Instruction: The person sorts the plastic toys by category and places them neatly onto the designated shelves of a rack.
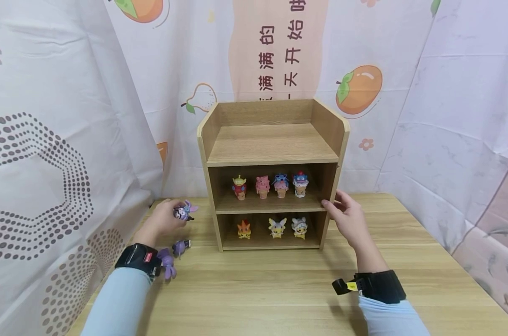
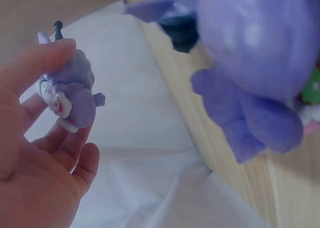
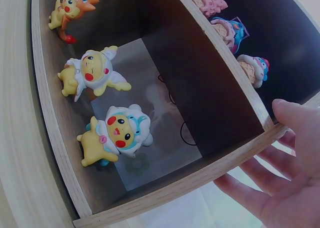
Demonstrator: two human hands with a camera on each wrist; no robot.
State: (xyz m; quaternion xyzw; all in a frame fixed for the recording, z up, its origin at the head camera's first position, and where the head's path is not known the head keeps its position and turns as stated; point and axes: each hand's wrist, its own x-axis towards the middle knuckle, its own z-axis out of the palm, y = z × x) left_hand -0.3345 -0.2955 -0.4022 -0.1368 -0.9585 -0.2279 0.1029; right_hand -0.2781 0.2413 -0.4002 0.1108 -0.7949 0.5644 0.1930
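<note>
In the head view my left hand, off the shelf's left side, holds a small purple-and-white figurine. The left wrist view shows that figurine pinched between thumb and fingers, its white face turned sideways. Two more purple figurines, one by the wrist and one a little farther off, lie on the table below this hand. My right hand grips the right side panel of a small wooden shelf unit. Its thumb lies at the panel's front edge, with the other fingers round the outside.
Several ice-cream-cone figurines, among them a pink one, stand in a row on the middle level. On the bottom level are an orange figurine and two yellow ones in white hoods. Printed curtains hang behind the wooden table.
</note>
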